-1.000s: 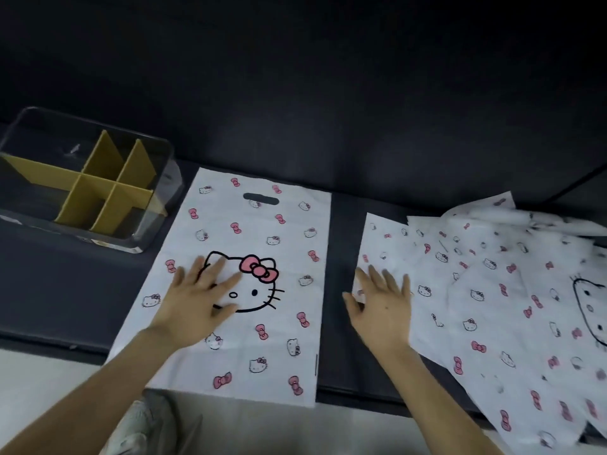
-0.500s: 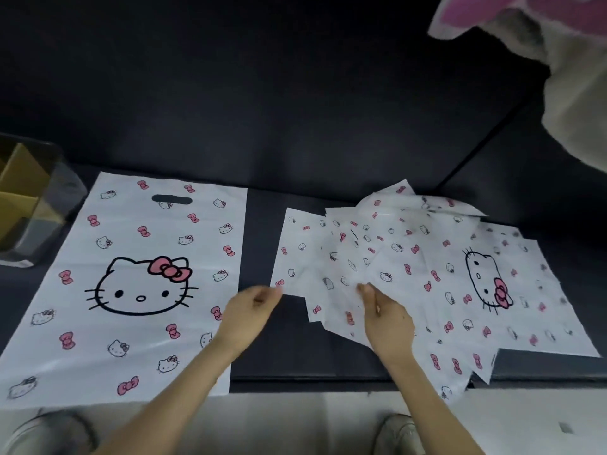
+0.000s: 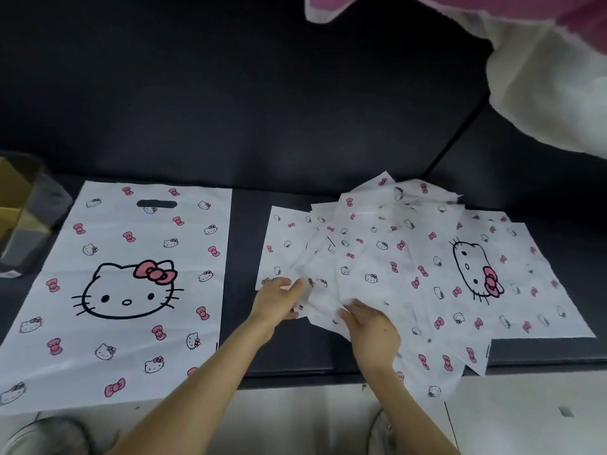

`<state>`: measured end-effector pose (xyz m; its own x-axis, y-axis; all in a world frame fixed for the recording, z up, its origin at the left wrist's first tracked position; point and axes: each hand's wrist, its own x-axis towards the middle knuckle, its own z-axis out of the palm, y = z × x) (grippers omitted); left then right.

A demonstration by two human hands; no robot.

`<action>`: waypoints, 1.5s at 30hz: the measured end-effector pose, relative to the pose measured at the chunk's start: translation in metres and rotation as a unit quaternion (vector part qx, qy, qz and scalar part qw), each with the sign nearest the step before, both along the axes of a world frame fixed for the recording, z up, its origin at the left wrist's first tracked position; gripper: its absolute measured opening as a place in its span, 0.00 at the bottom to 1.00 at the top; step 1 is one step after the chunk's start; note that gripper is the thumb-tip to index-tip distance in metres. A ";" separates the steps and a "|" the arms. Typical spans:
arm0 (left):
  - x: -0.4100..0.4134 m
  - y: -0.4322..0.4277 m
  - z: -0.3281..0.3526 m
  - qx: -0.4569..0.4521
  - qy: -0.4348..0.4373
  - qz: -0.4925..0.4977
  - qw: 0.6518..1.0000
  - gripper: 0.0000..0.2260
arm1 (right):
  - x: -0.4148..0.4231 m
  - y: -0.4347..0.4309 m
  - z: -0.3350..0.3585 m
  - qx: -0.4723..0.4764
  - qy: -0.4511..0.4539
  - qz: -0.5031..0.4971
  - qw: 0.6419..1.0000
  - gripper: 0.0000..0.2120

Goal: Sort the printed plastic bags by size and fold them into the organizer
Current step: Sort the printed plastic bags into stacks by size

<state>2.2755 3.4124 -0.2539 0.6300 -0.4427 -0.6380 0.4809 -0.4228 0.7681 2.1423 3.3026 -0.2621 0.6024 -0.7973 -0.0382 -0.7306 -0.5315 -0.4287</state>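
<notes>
1 large bag [image 3: 124, 290] flat, left; smaller bags [image 3: 410, 274] heaped right; organizer [image 3: 36, 218] at left edge.

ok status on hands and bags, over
Left hand and right hand both gripping pile at near edge. Big bag flat on left, unfolded. Organizer far left, mostly out of frame.

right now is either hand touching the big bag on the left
No, the left hand and right hand both grip the pile of smaller bags, apart from the big bag.
</notes>
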 end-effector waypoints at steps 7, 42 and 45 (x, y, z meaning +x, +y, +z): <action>-0.008 -0.017 0.009 -0.029 0.016 -0.059 0.998 0.01 | 0.010 0.002 0.003 0.235 -0.081 0.009 0.969 0.11; 0.083 0.210 0.120 0.071 -0.656 -0.065 0.749 0.08 | 0.106 0.041 0.071 -0.139 -0.119 0.305 0.934 0.35; 0.068 0.214 0.153 -0.009 -0.665 -0.249 0.704 0.11 | 0.146 0.083 0.139 0.020 -0.092 0.473 0.876 0.47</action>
<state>2.3432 3.6264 -0.1009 0.4286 -0.8210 0.3772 -0.8729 -0.2685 0.4074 2.2887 3.3854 -0.1231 0.9918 0.0613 0.1120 0.1115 -0.8435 -0.5254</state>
